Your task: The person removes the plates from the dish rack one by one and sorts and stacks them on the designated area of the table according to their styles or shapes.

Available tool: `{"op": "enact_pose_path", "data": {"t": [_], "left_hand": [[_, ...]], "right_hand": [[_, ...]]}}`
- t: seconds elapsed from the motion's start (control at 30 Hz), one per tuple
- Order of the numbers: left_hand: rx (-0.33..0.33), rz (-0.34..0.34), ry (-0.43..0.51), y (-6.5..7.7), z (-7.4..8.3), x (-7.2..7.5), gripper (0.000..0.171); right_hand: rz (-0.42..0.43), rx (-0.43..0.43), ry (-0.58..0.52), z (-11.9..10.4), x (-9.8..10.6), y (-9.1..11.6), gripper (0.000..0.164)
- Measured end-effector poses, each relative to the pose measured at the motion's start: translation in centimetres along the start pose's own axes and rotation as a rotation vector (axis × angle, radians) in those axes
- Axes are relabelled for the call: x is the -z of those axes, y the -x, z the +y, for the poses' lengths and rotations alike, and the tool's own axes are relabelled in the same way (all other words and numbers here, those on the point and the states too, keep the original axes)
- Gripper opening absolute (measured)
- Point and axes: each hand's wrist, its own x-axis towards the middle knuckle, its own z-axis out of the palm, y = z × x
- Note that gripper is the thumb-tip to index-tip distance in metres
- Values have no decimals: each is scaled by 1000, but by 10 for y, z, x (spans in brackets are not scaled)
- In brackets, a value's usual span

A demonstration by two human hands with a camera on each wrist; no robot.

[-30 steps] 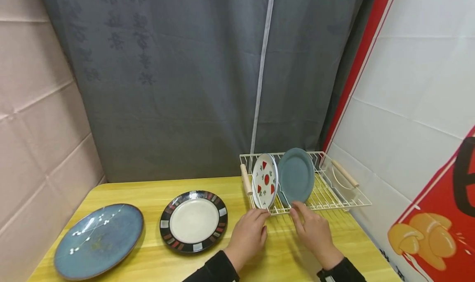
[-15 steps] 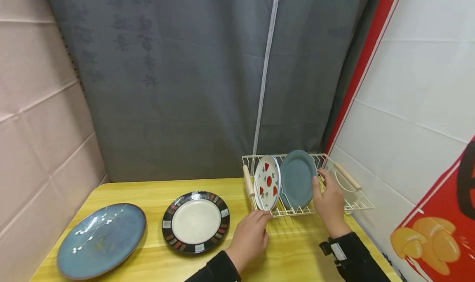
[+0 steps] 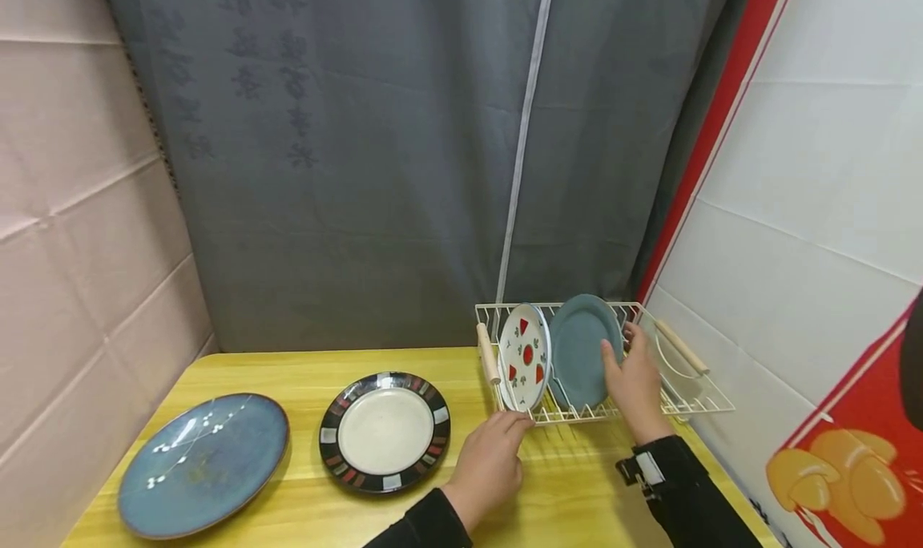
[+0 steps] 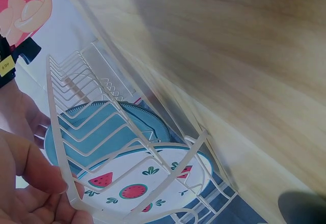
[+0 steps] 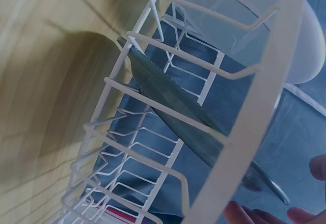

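Observation:
My left hand (image 3: 486, 461) pinches the front left corner of a white wire dish rack (image 3: 692, 404); in the left wrist view, thumb and fingers (image 4: 35, 168) lie about its rim. In the rack stands a white plate (image 3: 524, 376) with watermelon slices and green leaves on it. To its right leans a blue-grey plate (image 3: 580, 356). My right hand (image 3: 638, 384) is at that plate's right edge, its thumb overlapping the front in the head view. In the right wrist view, the thumb and fingers are spread around the plate's edge (image 5: 270, 183), with gaps visible.
On the yellow wooden table (image 3: 303, 516) lie a plate with a dark patterned rim (image 3: 385, 432) and a large blue plate (image 3: 205, 464) with a white blossom branch. The rack has wooden handles (image 3: 681, 346) at both ends. A grey curtain (image 3: 360, 171) hangs behind.
My right hand has left the rack's front rim and moved up and right to the blue-grey plate's right edge. My left hand has stayed at the rack's corner. The plates keep their places.

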Motion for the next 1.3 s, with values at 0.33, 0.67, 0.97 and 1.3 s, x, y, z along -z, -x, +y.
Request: {"op": "enact_pose_path", "data": {"t": [0.33,0.67,0.97,1.3], "left_hand": [[-5,-32,-9,0,2,-1,62],[-16,-42,-17,0,3,-2,62],[-21,-52,-15,-1,2,-3,62],[1,-55,-23,-1,0,-3,63]], "right_hand": [[-82,-127,-3,5,-4,-7,69],[-109,-215,-45,12,-10,-10,68],[-123,-217,-64,16,-13,-13,56],[-34,-147,1,12,-24,-14,44]]}}
